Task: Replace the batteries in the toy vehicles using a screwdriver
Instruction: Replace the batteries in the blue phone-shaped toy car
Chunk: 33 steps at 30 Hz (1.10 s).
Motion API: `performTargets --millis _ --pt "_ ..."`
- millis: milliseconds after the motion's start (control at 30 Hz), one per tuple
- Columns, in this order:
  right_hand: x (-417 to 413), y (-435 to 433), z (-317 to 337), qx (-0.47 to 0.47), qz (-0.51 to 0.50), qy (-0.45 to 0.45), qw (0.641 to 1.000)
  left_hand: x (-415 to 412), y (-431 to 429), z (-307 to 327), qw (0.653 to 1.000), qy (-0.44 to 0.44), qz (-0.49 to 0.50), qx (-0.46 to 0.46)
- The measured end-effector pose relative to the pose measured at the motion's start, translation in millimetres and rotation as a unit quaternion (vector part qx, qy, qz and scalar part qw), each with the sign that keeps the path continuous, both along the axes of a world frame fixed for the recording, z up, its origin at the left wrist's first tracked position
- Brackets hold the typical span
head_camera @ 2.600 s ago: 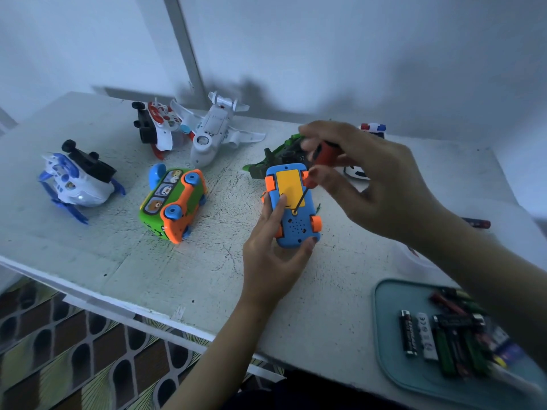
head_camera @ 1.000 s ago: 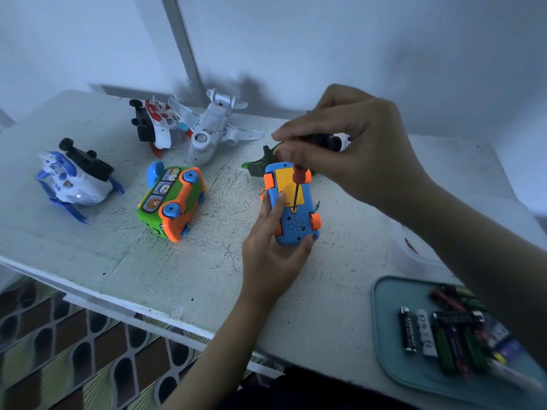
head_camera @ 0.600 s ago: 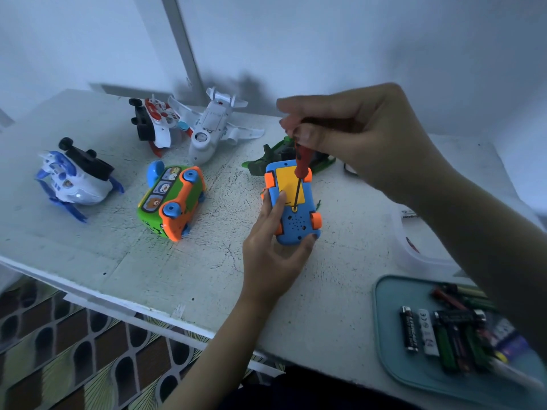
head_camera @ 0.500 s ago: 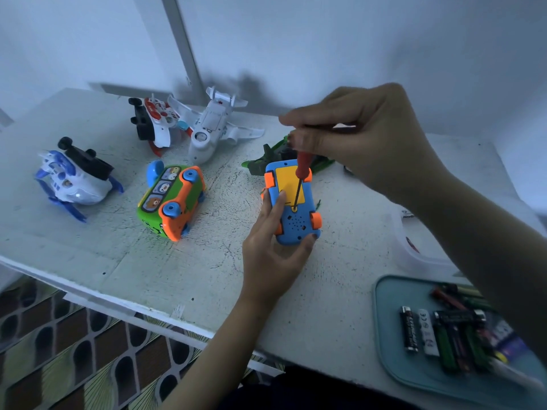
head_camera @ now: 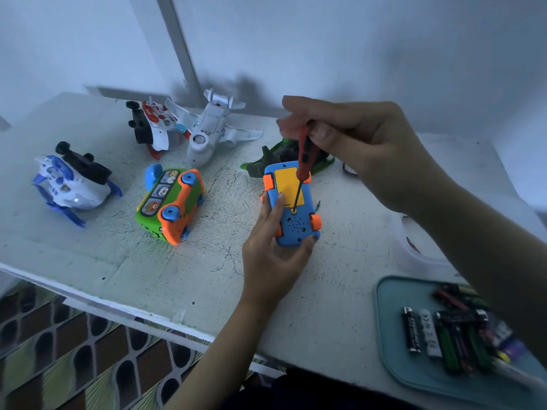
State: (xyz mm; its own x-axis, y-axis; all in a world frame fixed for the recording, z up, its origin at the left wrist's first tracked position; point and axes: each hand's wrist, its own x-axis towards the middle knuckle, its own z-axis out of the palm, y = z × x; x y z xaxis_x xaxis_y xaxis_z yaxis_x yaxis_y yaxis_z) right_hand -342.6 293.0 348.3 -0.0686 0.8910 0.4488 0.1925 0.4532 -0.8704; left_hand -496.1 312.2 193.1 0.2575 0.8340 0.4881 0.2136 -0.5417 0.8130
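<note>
Currently | blue toy car (head_camera: pixel 296 226) held underside-up near table (head_camera: pixel 207 276) centre, gripped by curled fingers of left hand (head_camera: pixel 272 261) | screwdriver (head_camera: pixel 302 161) pinched by right hand (head_camera: pixel 370 149), tip apparently seated at yellow cover (head_camera: pixel 288 184) 6 o'clock edge | batteries (head_camera: pixel 411 332) laid in tray (head_camera: pixel 381 321) at car's 4 o'clock

left hand (head_camera: pixel 273 261), right hand (head_camera: pixel 373 149): bare | forearms (head_camera: pixel 207 365) bare | left thumbnail (head_camera: pixel 313 238) perhaps dark-painted
</note>
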Motion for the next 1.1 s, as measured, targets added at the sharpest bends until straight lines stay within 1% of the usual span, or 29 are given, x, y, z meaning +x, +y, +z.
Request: performTargets --millis 67,133,300,400,467,533,567,633,667,700,767,867,1000,1067,1100 --pt "-0.8 0.0 0.4 0.016 0.012 -0.009 1.0 0.2 0.1 0.1 1.0 0.002 0.001 0.001" --pt "-2.1 0.9 0.0 0.036 0.002 -0.029 0.999 0.4 0.3 -0.1 1.0 0.0 0.001 0.001" --pt "-2.6 4.9 -2.0 0.076 -0.112 -0.098 0.986 1.0 1.3 -0.3 1.0 0.002 0.003 0.003" --pt "-2.0 7.3 -5.4 0.119 -0.186 -0.157 0.963 0.2 1.4 -0.6 1.0 0.003 0.006 0.001" --pt "0.9 8.6 -6.5 0.128 -0.2 -0.181 0.954 0.0 1.3 -0.1 1.0 0.004 0.005 0.003" --pt "5.6 8.4 -4.4 0.099 -0.161 -0.183 0.965 0.4 1.1 0.6 1.0 0.003 0.004 0.005" --pt "7.3 7.3 -2.6 0.07 -0.123 -0.161 0.977 0.4 1.1 0.9 1.0 0.002 0.003 0.005" --pt "9.6 4.3 1.4 0.016 -0.035 -0.072 0.997 0.4 0.8 0.9 1.0 -0.001 0.001 0.002" --pt "9.5 3.0 3.0 -0.001 -0.005 -0.038 0.999 0.2 0.6 0.8 1.0 -0.002 -0.001 0.0" --pt "8.4 2.0 4.3 -0.009 0.013 -0.022 1.0 0.0 0.4 0.5 1.0 -0.002 -0.002 -0.001" --pt "4.9 1.5 5.9 -0.003 0.023 -0.022 0.999 -0.2 0.2 -0.3 1.0 0.002 -0.003 -0.005" --pt "-0.9 3.2 7.5 0.034 -0.013 -0.067 0.997 -0.2 0.3 0.3 1.0 0.006 -0.004 -0.013" --pt "-3.9 7.0 -2.6 0.083 -0.14 -0.113 0.98 0.0 0.4 0.1 1.0 0.001 0.002 -0.003" --pt "-1.0 8.7 -10.4 0.099 -0.181 -0.124 0.971 0.0 0.7 -0.3 1.0 -0.003 0.001 -0.006" --pt "0.2 8.5 -12.6 0.106 -0.199 -0.144 0.963 0.1 0.9 -0.6 1.0 -0.003 0.0 -0.006"
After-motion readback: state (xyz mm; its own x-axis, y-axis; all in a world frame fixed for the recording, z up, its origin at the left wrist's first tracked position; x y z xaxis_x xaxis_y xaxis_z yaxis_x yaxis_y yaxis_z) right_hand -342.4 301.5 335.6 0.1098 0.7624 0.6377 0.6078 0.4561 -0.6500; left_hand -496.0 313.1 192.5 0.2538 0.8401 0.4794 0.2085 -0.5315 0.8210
